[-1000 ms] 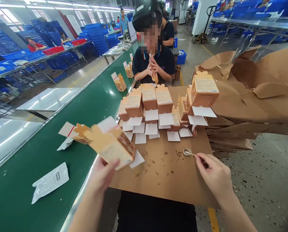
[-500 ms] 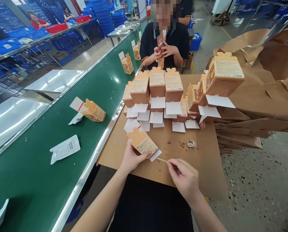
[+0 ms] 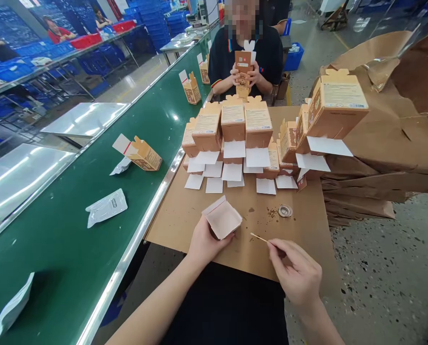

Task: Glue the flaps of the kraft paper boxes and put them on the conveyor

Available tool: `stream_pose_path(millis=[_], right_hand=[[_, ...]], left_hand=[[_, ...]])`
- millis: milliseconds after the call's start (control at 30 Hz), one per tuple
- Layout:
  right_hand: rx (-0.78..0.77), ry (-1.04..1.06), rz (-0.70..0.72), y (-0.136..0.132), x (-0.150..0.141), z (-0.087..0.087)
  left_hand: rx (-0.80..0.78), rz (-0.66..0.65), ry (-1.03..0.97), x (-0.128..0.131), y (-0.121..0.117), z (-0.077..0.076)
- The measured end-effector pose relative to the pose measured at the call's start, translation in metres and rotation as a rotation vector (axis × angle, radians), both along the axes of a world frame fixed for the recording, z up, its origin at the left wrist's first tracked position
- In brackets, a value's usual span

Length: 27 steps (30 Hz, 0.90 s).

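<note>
My left hand point(image 3: 205, 247) is closed round a small carton point(image 3: 224, 218), tilted so that its open end and pale inside face me. In my right hand point(image 3: 300, 273), thumb and fingertips pinch a thin cotton swab point(image 3: 260, 237). The swab's tip points left towards the carton, apart from it, above the brown board point(image 3: 171, 230). Beyond the swab lie a small round clear dish point(image 3: 285, 211) and some dark crumbs point(image 3: 271, 213). Several tan printed cartons point(image 3: 231, 117) are stacked across the board, white flaps hanging towards me.
A green conveyor belt point(image 3: 66, 268) runs along my left, carrying white packets point(image 3: 108, 207) and open cartons point(image 3: 147, 154). Its metal edge point(image 3: 160, 196) borders the board. A co-worker point(image 3: 248, 72) sits opposite, holding a carton. Brown paper point(image 3: 372, 182) is heaped at right.
The carton in my left hand has turned from its printed side to its open end. My right hand has moved right with the swab. Packets and cartons on the belt have shifted away from me.
</note>
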State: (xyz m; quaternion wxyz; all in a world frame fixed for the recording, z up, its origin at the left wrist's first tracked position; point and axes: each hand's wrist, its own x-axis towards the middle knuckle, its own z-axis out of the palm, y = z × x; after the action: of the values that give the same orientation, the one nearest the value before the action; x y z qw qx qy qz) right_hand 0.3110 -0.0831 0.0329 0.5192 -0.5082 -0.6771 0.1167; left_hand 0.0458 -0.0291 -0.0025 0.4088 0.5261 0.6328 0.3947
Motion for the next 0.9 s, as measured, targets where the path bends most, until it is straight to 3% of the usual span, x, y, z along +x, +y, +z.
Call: stream_pose_path(millis=[233,400,467,567,667,767,900], right_hand=[[-0.001,0.032,-0.012,-0.009,0.0,0.016],[0.015,0.034,0.022,-0.008,-0.003,0.015],[0.019,0.042,-0.018,-0.012,0.005,0.006],[0.017,0.052,-0.104,-0.019,0.024,-0.011],[-0.015,0.047,-0.16,-0.024,0.033,-0.022],[-0.07,0.08,-0.222,-0.024,0.025,-0.018],[-0.168,0.083,-0.292,-0.02,0.015,-0.007]], left_hand=[[0.051,-0.012,0.04,0.009,-0.005,-0.014],[0.082,0.01,0.031,-0.003,-0.003,-0.006],[0.123,0.113,0.056,-0.032,-0.002,0.003],[0.169,0.461,0.103,-0.102,-0.007,0.02],[0.089,0.77,0.172,-0.172,-0.012,0.034],[-0.043,0.841,0.225,-0.216,-0.009,0.041],[-0.058,0.852,0.222,-0.236,0.001,0.038]])
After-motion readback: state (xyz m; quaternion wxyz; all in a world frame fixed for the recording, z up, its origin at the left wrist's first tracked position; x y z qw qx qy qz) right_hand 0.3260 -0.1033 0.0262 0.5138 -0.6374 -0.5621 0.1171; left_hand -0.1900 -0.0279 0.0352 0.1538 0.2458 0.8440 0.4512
